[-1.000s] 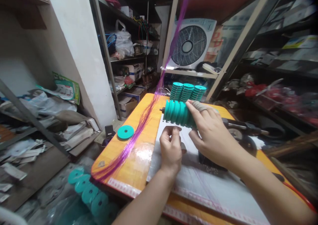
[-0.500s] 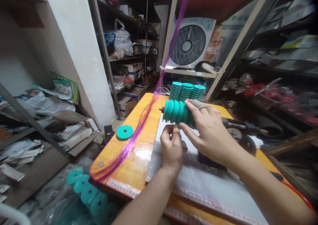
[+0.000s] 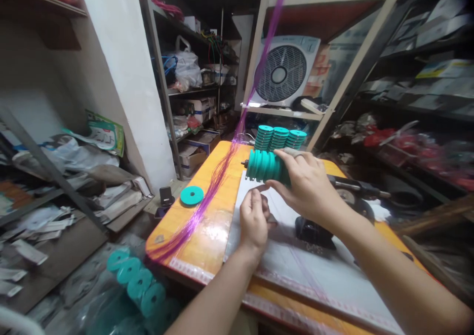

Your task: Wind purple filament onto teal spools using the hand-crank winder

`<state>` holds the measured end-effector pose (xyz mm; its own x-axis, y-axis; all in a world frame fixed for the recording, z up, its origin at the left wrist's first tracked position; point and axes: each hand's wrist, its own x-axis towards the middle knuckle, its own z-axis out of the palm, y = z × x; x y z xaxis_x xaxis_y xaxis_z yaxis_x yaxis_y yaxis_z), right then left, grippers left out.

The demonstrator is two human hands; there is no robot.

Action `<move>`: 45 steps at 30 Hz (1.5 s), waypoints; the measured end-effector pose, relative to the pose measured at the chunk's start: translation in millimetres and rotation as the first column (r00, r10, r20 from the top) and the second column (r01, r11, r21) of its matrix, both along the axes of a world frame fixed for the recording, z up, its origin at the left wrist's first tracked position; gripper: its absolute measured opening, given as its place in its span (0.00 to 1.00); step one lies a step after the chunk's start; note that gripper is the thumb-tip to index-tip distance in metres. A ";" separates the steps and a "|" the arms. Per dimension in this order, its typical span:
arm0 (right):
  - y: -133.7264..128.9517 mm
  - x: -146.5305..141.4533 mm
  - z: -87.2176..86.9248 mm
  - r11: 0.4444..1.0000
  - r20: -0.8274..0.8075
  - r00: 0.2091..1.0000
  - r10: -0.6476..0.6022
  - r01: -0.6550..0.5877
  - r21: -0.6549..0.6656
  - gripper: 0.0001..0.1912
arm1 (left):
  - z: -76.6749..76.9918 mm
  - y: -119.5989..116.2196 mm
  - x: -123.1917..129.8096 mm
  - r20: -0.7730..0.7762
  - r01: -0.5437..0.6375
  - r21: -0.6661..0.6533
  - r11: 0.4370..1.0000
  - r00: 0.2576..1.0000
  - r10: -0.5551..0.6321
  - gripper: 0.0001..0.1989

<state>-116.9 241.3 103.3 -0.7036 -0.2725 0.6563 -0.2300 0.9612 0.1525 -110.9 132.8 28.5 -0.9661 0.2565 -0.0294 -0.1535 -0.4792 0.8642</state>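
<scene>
A row of green spools [image 3: 264, 165] sits side by side on a dark horizontal shaft above the grey board. My right hand [image 3: 309, 184] lies over the right end of the row, fingers on top and thumb below. Just beneath the spools, my left hand [image 3: 255, 219] is closed, thumb and forefinger together beside my right thumb. Something small and dark shows by its curled fingers, too unclear to name. Right of my right hand, the shaft runs into a black winding device [image 3: 314, 234], partly covered by my wrist.
Purple strands [image 3: 202, 214] hang from above and spread over the yellow table [image 3: 213, 226]. One green spool [image 3: 191, 195] lies flat at left; stacked spools [image 3: 279, 137] stand behind. More spools [image 3: 138, 283] lie below the left edge. A box fan [image 3: 285, 71] sits on the back shelf.
My left hand has turned slightly and dropped a little from the spools, its thumb now more upright. My right hand stays on the spools. The whole view has shifted slightly.
</scene>
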 end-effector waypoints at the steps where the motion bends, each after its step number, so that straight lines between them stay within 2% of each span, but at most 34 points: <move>1: -1.3 5.0 -0.6 0.999 -0.019 0.999 0.048 -0.049 -0.015 0.34 | -1.7 -6.0 4.5 -0.015 0.004 -0.014 1.000 1.000 -0.005 0.31; 3: -7.1 19.9 -2.7 0.987 -0.081 0.987 0.136 -0.142 -0.069 0.28 | -5.3 -19.3 14.5 -0.056 -0.007 -0.076 0.997 0.998 0.003 0.31; 6: -20.6 47.2 -6.5 0.943 -0.086 0.970 0.227 -0.241 -0.230 0.12 | -7.0 -38.4 31.0 -0.180 -0.118 -0.222 0.968 0.981 0.078 0.28; 8: -29.3 61.3 -7.1 0.865 0.019 0.949 0.314 -0.278 -0.419 0.08 | -4.0 -47.9 42.1 -0.246 -0.164 -0.293 0.942 0.965 0.092 0.27; 11: -38.3 70.7 -4.1 0.691 0.168 0.882 0.441 -0.214 -0.690 0.08 | 4.2 -54.6 56.1 -0.267 -0.119 -0.312 0.943 0.963 0.034 0.27; 13: -41.3 72.0 -1.3 0.595 0.203 0.846 0.493 -0.157 -0.789 0.08 | 8.3 -55.5 62.2 -0.275 -0.086 -0.309 0.947 0.961 -0.003 0.27; 15: -42.2 73.0 1.2 0.542 0.201 0.822 0.533 -0.149 -0.827 0.09 | 9.6 -55.9 65.8 -0.238 -0.011 -0.291 0.957 0.969 -0.061 0.28; 16: -41.9 74.2 2.2 0.550 0.190 0.823 0.536 -0.169 -0.818 0.08 | 9.6 -56.4 67.0 -0.190 0.053 -0.271 0.961 0.976 -0.107 0.30; 18: -40.3 77.7 3.9 0.636 0.140 0.849 0.509 -0.261 -0.726 0.06 | 9.0 -58.8 68.0 -0.089 0.172 -0.216 0.961 0.977 -0.195 0.31; 21: -37.0 84.2 6.8 0.826 0.037 0.894 0.447 -0.396 -0.401 0.04 | 9.9 -64.4 67.0 -0.040 0.204 -0.161 0.966 0.976 -0.213 0.31; 22: -36.2 86.1 7.9 0.868 0.014 0.903 0.430 -0.410 -0.279 0.03 | 10.7 -66.4 66.2 -0.040 0.193 -0.162 0.968 0.979 -0.202 0.31; 24: -35.4 89.0 10.4 0.918 -0.002 0.920 0.392 -0.392 -0.057 0.03 | 12.8 -70.0 64.2 -0.024 0.202 -0.195 0.960 0.977 -0.211 0.30; 26: -35.9 90.9 12.5 0.924 0.001 0.932 0.363 -0.361 0.128 0.04 | 14.9 -73.0 62.3 -0.006 0.225 -0.249 0.942 0.972 -0.233 0.29; 29: -38.4 92.8 14.1 0.882 0.022 0.935 0.354 -0.341 0.326 0.06 | 17.9 -76.4 60.5 0.010 0.264 -0.289 0.920 0.962 -0.272 0.29; 35: -40.6 92.8 14.1 0.779 0.065 0.939 0.339 -0.318 0.541 0.14 | 21.0 -76.9 58.6 0.074 0.352 -0.286 0.891 0.936 -0.345 0.32; 37: -38.2 91.7 13.5 0.774 0.117 0.933 0.340 -0.348 0.529 0.13 | 19.3 -74.8 57.8 0.084 0.349 -0.288 0.892 0.937 -0.339 0.32; 39: -35.0 90.6 11.9 0.838 0.132 0.922 0.363 -0.385 0.387 0.12 | 16.9 -72.3 57.1 0.074 0.320 -0.279 0.905 0.947 -0.312 0.31; 41: -32.6 90.3 9.4 0.910 0.118 0.914 0.388 -0.400 0.113 0.08 | 15.4 -70.3 57.2 0.060 0.288 -0.229 0.930 0.958 -0.282 0.30; 42: -32.1 90.7 7.9 0.920 0.118 0.913 0.391 -0.389 -0.042 0.07 | 15.3 -69.4 57.6 0.058 0.276 -0.191 0.942 0.961 -0.270 0.29; 45: -33.1 93.6 3.6 0.859 0.151 0.902 0.405 -0.318 -0.402 0.05 | 17.5 -67.0 59.7 0.068 0.266 -0.097 0.959 0.963 -0.261 0.29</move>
